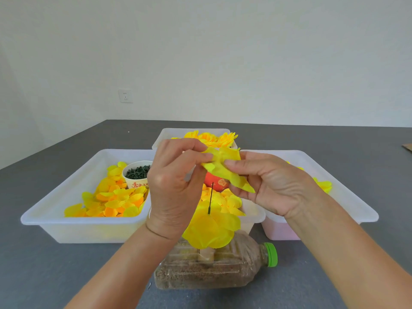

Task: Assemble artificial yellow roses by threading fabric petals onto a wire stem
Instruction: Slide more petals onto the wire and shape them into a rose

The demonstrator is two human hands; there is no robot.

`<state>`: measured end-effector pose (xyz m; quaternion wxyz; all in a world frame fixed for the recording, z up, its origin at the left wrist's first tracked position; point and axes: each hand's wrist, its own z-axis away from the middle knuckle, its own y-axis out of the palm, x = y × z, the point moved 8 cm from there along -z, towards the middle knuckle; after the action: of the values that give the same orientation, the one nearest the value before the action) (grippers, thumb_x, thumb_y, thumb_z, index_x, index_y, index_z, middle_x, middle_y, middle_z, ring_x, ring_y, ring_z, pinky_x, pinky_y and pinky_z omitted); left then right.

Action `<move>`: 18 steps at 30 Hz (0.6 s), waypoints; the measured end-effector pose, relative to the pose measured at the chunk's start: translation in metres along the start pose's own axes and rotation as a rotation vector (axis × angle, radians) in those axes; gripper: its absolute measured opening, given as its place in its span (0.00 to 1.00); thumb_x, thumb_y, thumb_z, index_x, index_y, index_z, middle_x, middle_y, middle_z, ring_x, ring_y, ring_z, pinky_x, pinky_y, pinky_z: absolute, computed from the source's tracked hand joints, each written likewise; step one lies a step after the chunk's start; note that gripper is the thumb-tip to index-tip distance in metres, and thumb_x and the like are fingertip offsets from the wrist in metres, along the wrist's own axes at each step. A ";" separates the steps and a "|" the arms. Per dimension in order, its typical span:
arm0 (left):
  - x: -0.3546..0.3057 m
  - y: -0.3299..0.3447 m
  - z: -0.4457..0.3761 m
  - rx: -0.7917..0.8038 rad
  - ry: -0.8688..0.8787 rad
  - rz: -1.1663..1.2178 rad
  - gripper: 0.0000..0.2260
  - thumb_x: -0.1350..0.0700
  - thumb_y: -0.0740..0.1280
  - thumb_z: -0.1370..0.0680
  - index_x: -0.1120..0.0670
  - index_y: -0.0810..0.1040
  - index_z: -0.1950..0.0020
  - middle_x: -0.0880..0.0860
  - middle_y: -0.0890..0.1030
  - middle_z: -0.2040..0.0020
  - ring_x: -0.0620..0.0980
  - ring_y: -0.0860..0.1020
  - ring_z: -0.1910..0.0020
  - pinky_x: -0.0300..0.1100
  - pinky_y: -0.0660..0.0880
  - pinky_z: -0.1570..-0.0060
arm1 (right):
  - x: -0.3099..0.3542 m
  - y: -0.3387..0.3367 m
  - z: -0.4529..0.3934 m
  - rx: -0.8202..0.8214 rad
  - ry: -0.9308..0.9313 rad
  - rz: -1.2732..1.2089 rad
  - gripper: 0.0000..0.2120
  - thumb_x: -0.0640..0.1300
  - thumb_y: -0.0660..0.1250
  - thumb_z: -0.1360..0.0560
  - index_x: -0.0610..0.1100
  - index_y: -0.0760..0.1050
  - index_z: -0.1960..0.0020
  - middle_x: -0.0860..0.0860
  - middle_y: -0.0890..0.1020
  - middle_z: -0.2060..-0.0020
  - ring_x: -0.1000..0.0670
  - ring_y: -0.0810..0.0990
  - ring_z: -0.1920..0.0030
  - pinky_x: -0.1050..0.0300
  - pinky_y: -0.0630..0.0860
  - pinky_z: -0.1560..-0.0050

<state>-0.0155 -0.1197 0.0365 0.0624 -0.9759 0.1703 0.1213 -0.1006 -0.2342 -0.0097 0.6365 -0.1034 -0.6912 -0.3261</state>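
Note:
Both my hands are raised over the trays and pinch one yellow fabric petal piece [225, 167] between them. My left hand [176, 181] pinches its left edge with thumb and fingertips. My right hand [267, 186] pinches its right side. Below them a thin dark wire stem [210, 198] stands upright, with several yellow petals [211, 228] threaded at its base. The stem rises from a sand-filled plastic bottle [211, 268] lying on its side with a green cap [270, 254].
A white tray [55, 204] on the left holds loose yellow and orange petals and a paper cup of small dark green parts [137, 172]. A back tray [169, 134] holds finished yellow flowers. A tray [347, 192] is on the right, and a red cup [217, 181] stands in the middle.

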 end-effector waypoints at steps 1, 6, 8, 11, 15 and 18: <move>0.004 0.002 0.002 0.033 -0.026 0.006 0.11 0.75 0.74 0.36 0.62 0.83 0.59 0.56 0.80 0.56 0.56 0.78 0.57 0.43 0.75 0.56 | 0.000 -0.001 -0.001 -0.011 -0.016 0.014 0.12 0.38 0.69 0.40 0.43 0.81 0.57 0.49 0.85 0.63 0.52 0.83 0.66 0.61 0.79 0.69; 0.033 0.006 0.009 0.116 -0.407 0.033 0.14 0.70 0.67 0.28 0.54 0.79 0.48 0.51 0.79 0.50 0.49 0.77 0.55 0.31 0.73 0.58 | 0.000 -0.010 -0.004 -0.140 -0.081 -0.010 0.26 0.35 0.70 0.42 0.34 0.77 0.43 0.39 0.83 0.52 0.44 0.84 0.59 0.52 0.82 0.63; 0.045 0.004 0.014 0.082 -0.619 0.148 0.08 0.63 0.66 0.24 0.51 0.79 0.52 0.48 0.81 0.56 0.47 0.78 0.59 0.32 0.73 0.59 | 0.000 -0.013 -0.003 -0.166 -0.102 0.001 0.24 0.34 0.70 0.42 0.35 0.78 0.46 0.42 0.85 0.59 0.46 0.84 0.65 0.56 0.80 0.69; 0.046 0.014 0.023 0.207 -0.883 0.388 0.13 0.41 0.70 0.29 0.51 0.82 0.61 0.49 0.83 0.65 0.45 0.80 0.65 0.42 0.75 0.62 | -0.001 -0.018 -0.003 -0.221 -0.120 0.059 0.21 0.34 0.72 0.42 0.37 0.79 0.48 0.43 0.85 0.61 0.46 0.84 0.64 0.54 0.81 0.67; 0.035 0.027 0.029 0.438 -0.950 0.377 0.19 0.38 0.75 0.41 0.52 0.83 0.62 0.54 0.84 0.62 0.54 0.82 0.60 0.53 0.78 0.55 | -0.002 -0.023 -0.005 -0.303 -0.132 0.195 0.16 0.33 0.74 0.38 0.40 0.81 0.52 0.44 0.85 0.61 0.46 0.83 0.64 0.53 0.79 0.63; 0.044 0.032 0.037 0.440 -1.065 0.489 0.04 0.61 0.75 0.32 0.58 0.81 0.61 0.61 0.83 0.61 0.59 0.80 0.61 0.60 0.76 0.51 | -0.008 -0.019 -0.007 -0.248 -0.080 0.181 0.20 0.39 0.75 0.44 0.40 0.81 0.52 0.44 0.84 0.60 0.47 0.83 0.64 0.55 0.79 0.64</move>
<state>0.0057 -0.1578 -0.0136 0.3088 -0.6785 0.3554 0.5639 -0.1041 -0.2509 -0.0239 0.6175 -0.2560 -0.6584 -0.3458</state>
